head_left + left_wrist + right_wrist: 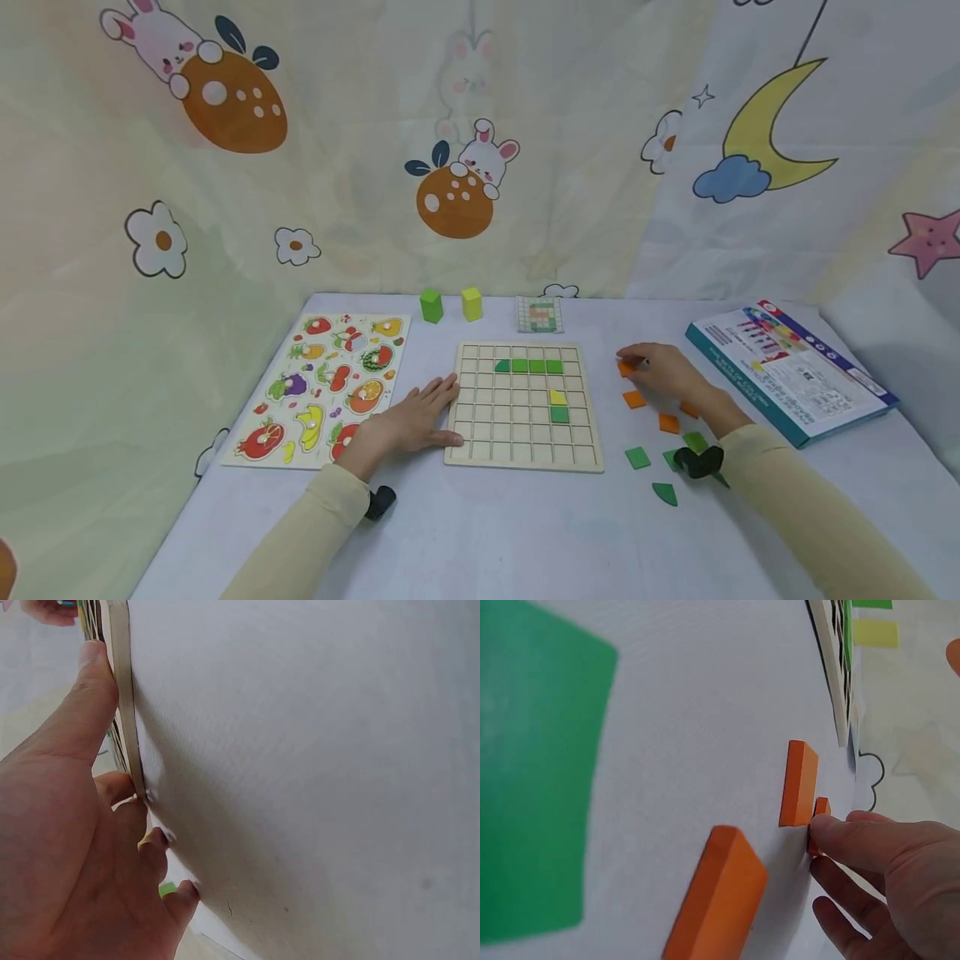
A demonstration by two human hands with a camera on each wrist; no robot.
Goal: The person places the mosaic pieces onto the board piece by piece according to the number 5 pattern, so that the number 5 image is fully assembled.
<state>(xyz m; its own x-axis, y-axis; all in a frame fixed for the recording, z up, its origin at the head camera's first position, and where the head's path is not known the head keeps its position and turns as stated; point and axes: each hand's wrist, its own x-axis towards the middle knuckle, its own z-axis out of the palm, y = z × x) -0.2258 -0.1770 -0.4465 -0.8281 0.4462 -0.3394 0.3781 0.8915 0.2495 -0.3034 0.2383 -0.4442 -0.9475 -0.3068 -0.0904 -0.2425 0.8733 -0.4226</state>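
R hand's [660,371] fingers pinch an orange tile [625,369], approx. 2 o'clock of the grid board [521,433] (thumb grip clear only in R wrist cam). 3 more orange tiles [634,400] at 3, 5 green tiles [637,457] at 4. L hand [408,421], fingers apart, touches board edge at 9. On board: 5 green pcs [537,367], 1 yellow pc [557,397]. Box [810,367] at 3, spine approx. "FIVE SETS OF", rest too small. 2 blocks [432,307] at 11.

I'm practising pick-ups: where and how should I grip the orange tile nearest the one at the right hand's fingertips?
Probably pinch the orange tile by two opposite edges, coming from above: it lies flat on the white table, its side face exposed.
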